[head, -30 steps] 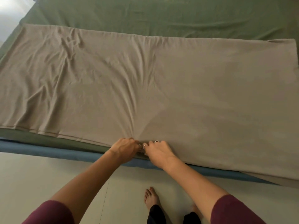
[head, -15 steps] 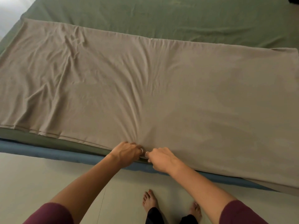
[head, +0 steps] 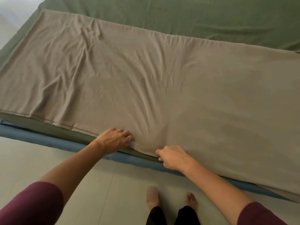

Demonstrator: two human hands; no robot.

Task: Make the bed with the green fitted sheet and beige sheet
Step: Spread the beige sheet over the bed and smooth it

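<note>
The beige sheet [head: 162, 82] lies spread in a wide folded band across the near half of the bed, wrinkled at the left. Under it the green fitted sheet [head: 194, 17] covers the mattress and shows at the far side and along the near left edge. My left hand [head: 115, 138] grips the beige sheet's near edge with curled fingers. My right hand [head: 172, 157] pinches the same edge a little to the right, at the mattress side. Creases fan out from between both hands.
A blue bed base [head: 48, 138] runs below the mattress along the near side. I stand barefoot on the pale floor [head: 81, 184], my feet [head: 152, 198] close to the bed. The bed's left corner is at the upper left.
My hands were touching at the sheet's edge; they have now moved apart along it, the left one leftward, the right one rightward. The view has shifted slightly.
</note>
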